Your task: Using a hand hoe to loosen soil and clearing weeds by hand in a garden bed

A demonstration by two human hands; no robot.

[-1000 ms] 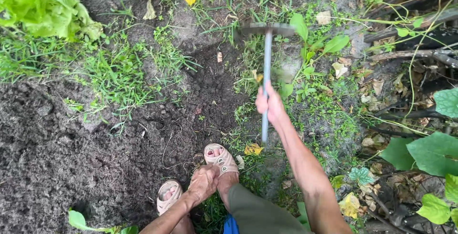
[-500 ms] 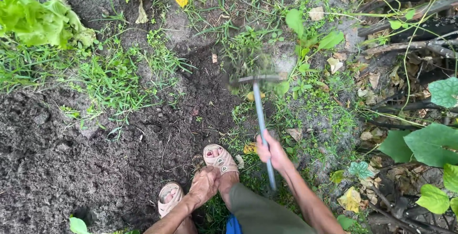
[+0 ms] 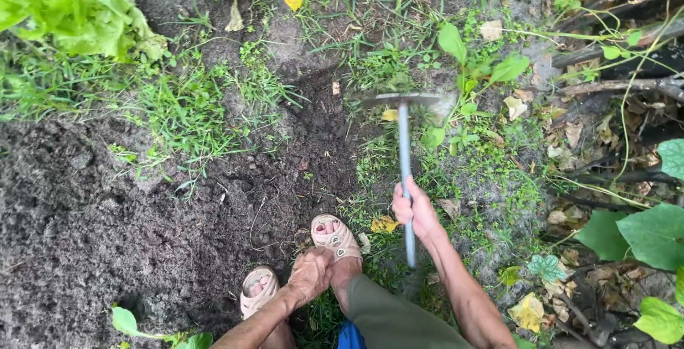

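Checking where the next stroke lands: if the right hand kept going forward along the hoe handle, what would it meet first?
Probably the hoe's flat metal blade, with the right hand gripping the grey handle; depth is unclear.

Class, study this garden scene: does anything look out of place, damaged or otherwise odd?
Only one thing stands out: the person works the hoe one-handed in the right hand, close to feet in open-toed sandals, while the left hand rests on the leg. Nothing looks damaged.

1. No packages, labels, signs or screens show anywhere on this patch of ground.
2. The head view takes in only bare soil, grass, weeds and fallen leaves; nothing printed, wrapped or lit lies among them.
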